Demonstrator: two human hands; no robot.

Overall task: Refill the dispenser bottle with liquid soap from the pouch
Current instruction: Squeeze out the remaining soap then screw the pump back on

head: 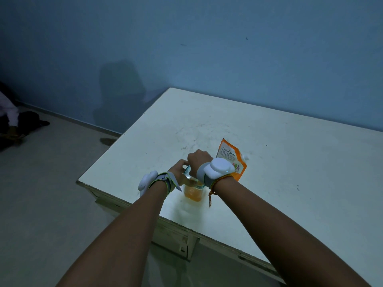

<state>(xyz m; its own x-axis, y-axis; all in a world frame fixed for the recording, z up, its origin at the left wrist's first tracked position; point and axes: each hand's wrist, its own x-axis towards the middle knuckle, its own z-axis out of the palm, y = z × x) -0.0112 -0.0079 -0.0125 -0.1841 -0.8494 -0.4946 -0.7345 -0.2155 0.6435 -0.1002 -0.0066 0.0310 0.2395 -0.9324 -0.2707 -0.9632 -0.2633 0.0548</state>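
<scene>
The orange pouch [231, 160] standing on the tabletop [290, 162] is showing the brand name "SANTOOR" in dark letters; its smaller print is too blurred to read.

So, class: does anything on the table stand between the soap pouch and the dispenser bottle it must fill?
No separate object does. The pouch stands just behind the bottle. Only the right hand and left hand cover the bottle's top, which they hide, so whether it is open cannot be seen.
</scene>
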